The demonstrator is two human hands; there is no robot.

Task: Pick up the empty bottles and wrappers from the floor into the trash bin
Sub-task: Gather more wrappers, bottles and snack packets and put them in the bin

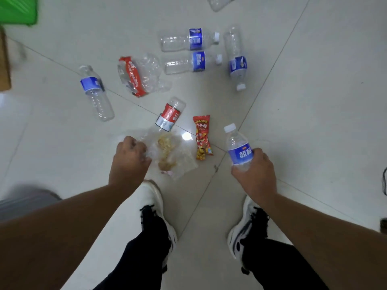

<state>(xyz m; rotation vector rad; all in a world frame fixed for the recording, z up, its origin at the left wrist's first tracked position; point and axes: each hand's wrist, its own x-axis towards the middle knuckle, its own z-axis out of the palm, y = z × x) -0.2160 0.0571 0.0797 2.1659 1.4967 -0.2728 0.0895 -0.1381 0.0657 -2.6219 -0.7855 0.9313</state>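
Observation:
My right hand (254,172) is shut on an upright blue-label bottle (238,146) with a white cap. My left hand (129,155) is closed around the neck end of a red-label bottle (169,116), which tilts away from me. Right beside that hand lies a clear plastic wrapper (178,162) with yellowish crumbs. A red snack wrapper (202,137) lies between my hands. Farther out on the floor are a crushed red-label bottle (138,76) and several blue-label bottles (96,93) (188,40) (192,62) (236,59). A clear bottle (219,2) is cut by the top edge.
My two white shoes (155,206) (245,225) stand on the pale tiled floor just below the litter. A green object (18,9) and a cardboard box (4,59) sit at the top left. A blurred grey shape (25,201) is at the left edge, a black cable (384,181) at the right.

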